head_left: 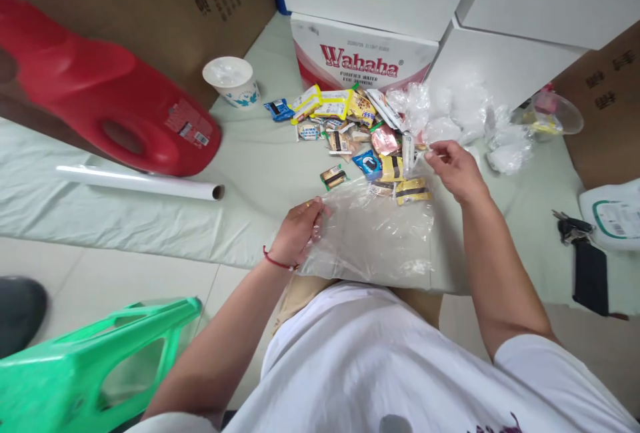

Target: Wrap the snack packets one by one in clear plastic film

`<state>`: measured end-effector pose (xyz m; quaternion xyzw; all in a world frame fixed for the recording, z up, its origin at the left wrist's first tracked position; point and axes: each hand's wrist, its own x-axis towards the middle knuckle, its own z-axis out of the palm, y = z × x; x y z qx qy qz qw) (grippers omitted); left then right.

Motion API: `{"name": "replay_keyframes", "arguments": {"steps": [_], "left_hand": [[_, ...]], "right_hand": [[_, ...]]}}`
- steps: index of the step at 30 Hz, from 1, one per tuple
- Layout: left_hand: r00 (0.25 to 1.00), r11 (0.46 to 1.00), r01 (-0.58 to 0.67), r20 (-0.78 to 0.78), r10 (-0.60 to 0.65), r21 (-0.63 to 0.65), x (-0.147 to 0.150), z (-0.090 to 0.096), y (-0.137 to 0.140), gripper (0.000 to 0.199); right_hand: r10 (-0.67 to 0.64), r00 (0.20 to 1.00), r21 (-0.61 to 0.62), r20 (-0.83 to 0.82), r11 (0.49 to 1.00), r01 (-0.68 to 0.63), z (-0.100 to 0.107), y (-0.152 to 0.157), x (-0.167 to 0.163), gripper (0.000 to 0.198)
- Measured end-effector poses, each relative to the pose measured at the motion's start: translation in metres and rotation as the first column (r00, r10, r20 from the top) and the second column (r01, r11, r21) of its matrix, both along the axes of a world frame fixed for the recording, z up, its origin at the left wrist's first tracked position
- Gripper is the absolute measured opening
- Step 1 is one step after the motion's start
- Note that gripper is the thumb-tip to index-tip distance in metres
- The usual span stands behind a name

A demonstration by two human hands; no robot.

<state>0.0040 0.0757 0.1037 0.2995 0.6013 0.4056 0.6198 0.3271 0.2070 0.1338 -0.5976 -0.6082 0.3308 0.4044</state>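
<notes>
- A clear, flat plastic bag [375, 239] is spread near, before heaped small colourful packets [367, 164].
- Left edge: gripped by the closed left hand [300, 227].
- Far right edge: pinched by the loosely curled right hand [459, 171].

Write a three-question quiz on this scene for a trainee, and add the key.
1. True or false: the left hand holds a clear plastic bag.
2. Choose one: the red bracelet is worn on (a) the left wrist, (b) the right wrist, (c) both wrists.
3. Fill in: the brand printed in large letters on the white-and-red carton is ____.

Key: 1. True. 2. a. 3. Wahaha.
</notes>
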Motion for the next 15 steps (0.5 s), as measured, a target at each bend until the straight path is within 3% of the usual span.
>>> {"name": "replay_keyframes", "arguments": {"steps": [2,5,6,7,9,11,13,15], "left_hand": [[0.999,0.997,-0.054,0.001,0.054,-0.052,0.002,-0.01,0.007,0.044],[0.991,0.989,-0.126,-0.064,0.121,-0.076,0.008,-0.022,0.011,0.043],[0.988,0.989,-0.133,-0.085,0.128,-0.068,0.012,-0.024,0.009,0.042],[0.987,0.99,-0.132,-0.102,0.125,-0.059,0.016,-0.026,0.007,0.042],[0.989,0.994,-0.102,-0.117,0.096,-0.049,0.025,-0.027,-0.003,0.041],[0.993,0.997,-0.056,-0.106,0.05,-0.055,0.033,-0.028,-0.017,0.041],[0.996,0.998,-0.014,-0.088,0.009,-0.056,0.038,-0.031,-0.033,0.046],[0.994,0.999,0.033,-0.108,-0.034,-0.015,0.04,-0.036,-0.046,0.055]], "right_hand": [[-0.128,0.983,0.24,0.134,0.966,0.093,0.007,-0.016,-0.009,0.024],[-0.292,0.93,0.497,0.223,0.855,0.149,0.024,-0.072,-0.031,0.018],[-0.251,0.927,0.532,0.278,0.844,0.069,0.028,-0.093,-0.04,0.015],[-0.121,0.924,0.539,0.364,0.836,-0.103,0.031,-0.112,-0.049,0.013],[0.216,0.813,0.376,0.541,0.803,-0.463,0.03,-0.139,-0.066,0.017],[0.466,0.623,0.105,0.628,0.742,-0.662,0.02,-0.152,-0.079,0.023],[0.538,0.532,-0.069,0.654,0.742,-0.666,0.004,-0.152,-0.088,0.023],[0.492,0.555,-0.076,0.671,0.79,-0.609,-0.014,-0.148,-0.093,0.032]]}}
